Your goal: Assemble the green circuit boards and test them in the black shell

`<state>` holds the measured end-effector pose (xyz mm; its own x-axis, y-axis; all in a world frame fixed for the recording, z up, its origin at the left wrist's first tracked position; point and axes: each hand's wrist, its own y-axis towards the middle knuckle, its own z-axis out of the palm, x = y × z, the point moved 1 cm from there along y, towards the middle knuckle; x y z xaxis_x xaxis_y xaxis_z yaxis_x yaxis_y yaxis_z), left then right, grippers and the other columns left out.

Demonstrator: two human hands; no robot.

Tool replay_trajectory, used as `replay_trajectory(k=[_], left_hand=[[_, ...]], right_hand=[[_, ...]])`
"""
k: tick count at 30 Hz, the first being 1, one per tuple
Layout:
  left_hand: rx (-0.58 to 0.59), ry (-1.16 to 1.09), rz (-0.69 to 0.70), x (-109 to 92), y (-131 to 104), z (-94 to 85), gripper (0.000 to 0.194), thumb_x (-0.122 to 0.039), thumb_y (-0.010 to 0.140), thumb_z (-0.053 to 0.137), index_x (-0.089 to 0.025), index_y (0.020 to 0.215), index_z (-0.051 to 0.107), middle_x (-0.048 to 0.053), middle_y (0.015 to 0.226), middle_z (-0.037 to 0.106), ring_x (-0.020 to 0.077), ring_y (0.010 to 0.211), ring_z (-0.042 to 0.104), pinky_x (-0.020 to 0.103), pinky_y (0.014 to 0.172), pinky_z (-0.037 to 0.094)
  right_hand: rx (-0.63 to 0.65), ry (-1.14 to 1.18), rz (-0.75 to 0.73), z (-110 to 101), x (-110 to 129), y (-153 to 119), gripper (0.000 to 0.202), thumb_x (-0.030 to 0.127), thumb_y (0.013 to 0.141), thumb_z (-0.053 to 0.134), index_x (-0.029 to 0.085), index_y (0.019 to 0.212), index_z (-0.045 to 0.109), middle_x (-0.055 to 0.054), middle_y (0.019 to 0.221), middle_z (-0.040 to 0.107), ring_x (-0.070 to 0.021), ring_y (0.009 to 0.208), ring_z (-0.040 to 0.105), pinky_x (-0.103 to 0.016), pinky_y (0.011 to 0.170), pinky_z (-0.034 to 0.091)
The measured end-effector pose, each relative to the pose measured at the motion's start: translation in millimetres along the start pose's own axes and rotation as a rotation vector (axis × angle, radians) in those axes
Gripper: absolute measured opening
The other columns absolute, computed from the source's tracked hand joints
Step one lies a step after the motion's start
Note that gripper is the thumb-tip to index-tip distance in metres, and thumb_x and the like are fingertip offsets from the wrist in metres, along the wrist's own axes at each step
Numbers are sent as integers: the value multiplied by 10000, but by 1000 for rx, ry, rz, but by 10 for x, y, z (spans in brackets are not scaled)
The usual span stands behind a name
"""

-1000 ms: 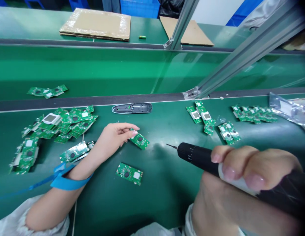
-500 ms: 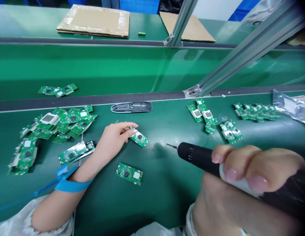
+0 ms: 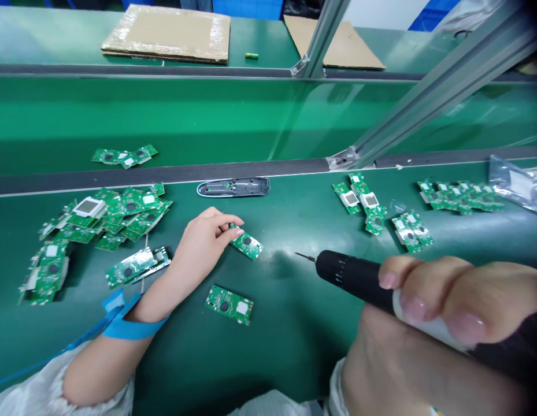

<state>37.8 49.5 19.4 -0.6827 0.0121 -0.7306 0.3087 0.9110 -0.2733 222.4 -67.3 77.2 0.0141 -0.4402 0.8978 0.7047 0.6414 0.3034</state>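
Thumb and fingers of my left hand (image 3: 211, 237) pinch the upper left end of a green circuit board (image 3: 250, 245), whose middle shows a dark round chip. My right hand (image 3: 459, 300) is wrapped around a black and grey electric screwdriver (image 3: 352, 271). Its thin bit points left, apart from the held board. Nearer to me lies another circuit board (image 3: 229, 304) with a white square on it. Beyond my left hand, a long dark plastic housing (image 3: 233, 187) rests open side up on the green table. A blue wrist strap (image 3: 136, 327) circles my left wrist.
A heap of circuit boards (image 3: 116, 215) covers the left side, with stacked boards (image 3: 49, 271) nearer. Boards with small displays (image 3: 359, 199), more boards (image 3: 459, 197) and a plastic bag (image 3: 517, 182) lie right. A metal post (image 3: 433, 86) slants across. Behind, boards (image 3: 125, 156) sit on a green belt.
The few boards on the green strip behind have shifted to the right. Both hands keep their hold on the circuit board and the electric screwdriver; the view has moved slightly.
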Motion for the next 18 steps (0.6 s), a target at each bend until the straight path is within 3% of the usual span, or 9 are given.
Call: replay_trajectory(k=[6, 10, 12, 15, 18], left_hand=[[-87, 141, 72, 27, -33, -15, 228, -216, 830, 715, -243, 1057, 715, -24, 819, 521, 123, 640, 528, 290, 671, 410], [-329, 271, 243, 4, -200, 66, 204, -260, 888, 656, -227, 1089, 672, 7, 898, 517, 138, 673, 523, 286, 659, 434], [-387, 375, 366, -15, -295, 154, 234, -328, 907, 632, -198, 1099, 657, 29, 882, 517, 182, 754, 537, 307, 692, 457], [-343, 457, 453, -17, -375, 285, 332, -373, 903, 629, -136, 1135, 625, 70, 905, 521, 224, 806, 533, 350, 712, 483], [-235, 420, 501, -8, -376, 330, 280, -271, 923, 599, -110, 1152, 610, 107, 990, 530, 243, 880, 527, 378, 760, 501]], right_hand=[[-28, -99, -104, 272, 76, 47, 659, 380, 666, 844, 160, 492, 248, 104, 460, 249, -36, 346, 255, -289, 394, 303], [-62, -133, -108, 322, 93, 59, 663, 364, 663, 852, 164, 492, 243, 99, 469, 224, -41, 346, 241, -293, 387, 275], [-43, -128, -109, 263, 72, 82, 651, 345, 655, 860, 170, 495, 253, 100, 459, 228, -45, 343, 237, -294, 379, 282], [155, -61, -210, 181, 40, 123, 616, 403, 680, 831, 179, 481, 293, 109, 419, 250, -44, 307, 189, -297, 335, 276], [129, -68, -185, 188, 38, 119, 640, 414, 641, 856, 176, 486, 283, 110, 436, 252, -41, 313, 196, -295, 341, 281]])
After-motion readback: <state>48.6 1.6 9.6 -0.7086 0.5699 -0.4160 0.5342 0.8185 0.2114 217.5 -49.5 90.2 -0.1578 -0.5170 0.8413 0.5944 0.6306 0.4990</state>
